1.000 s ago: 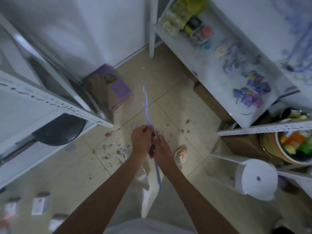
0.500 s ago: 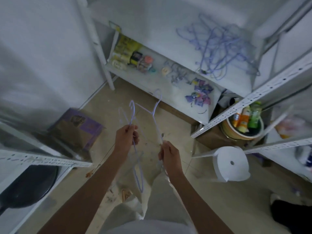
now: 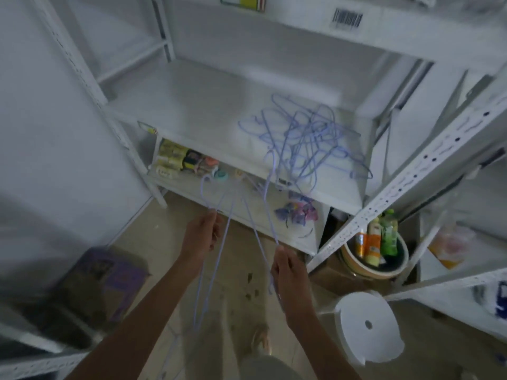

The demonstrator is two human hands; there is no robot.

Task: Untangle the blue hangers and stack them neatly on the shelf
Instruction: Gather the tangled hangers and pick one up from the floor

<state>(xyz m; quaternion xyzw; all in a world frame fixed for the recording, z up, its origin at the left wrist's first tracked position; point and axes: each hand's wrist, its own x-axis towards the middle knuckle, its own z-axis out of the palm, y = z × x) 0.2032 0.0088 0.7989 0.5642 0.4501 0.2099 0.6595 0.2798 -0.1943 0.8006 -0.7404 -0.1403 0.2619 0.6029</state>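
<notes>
A: Status on the hangers?

B: Two are now held apart. One second back both hands were pressed together over a single edge-on bundle above the floor; since then the view has been raised to the shelf and the hands have been spread. Left hand [image 3: 201, 237]: fingers curled round the neck of one blue hanger [image 3: 219, 242], its hook up near the lower shelf edge, its body hanging down past the wrist. Right hand [image 3: 288, 268]: fingers pinched on the wire of a second hanger [image 3: 267, 212], its hook reaching up to the front lip of the shelf [image 3: 197, 111].

A: Fully separated?

B: Cannot be confirmed. The wires are seen crossing between the hands, and motion blur hides whether they are touching or merely overlapped in view.

A: The rest of them?

B: A tangled pile [image 3: 304, 138] is lying on the right half of the same shelf, a few wires overhanging its front edge. No neat stack is seen anywhere. The left half of the shelf surface is the part showing bare metal.

A: Progress?

B: Judged early. At most a pair has been freed; the bulk is untouched. The next step is likely to be placing the held pair flat on the shelf, beside the pile, as the base of the stack.

A: Risks?

B: The right-hand hook is close to the overhanging wires and could be snagged again.
</notes>
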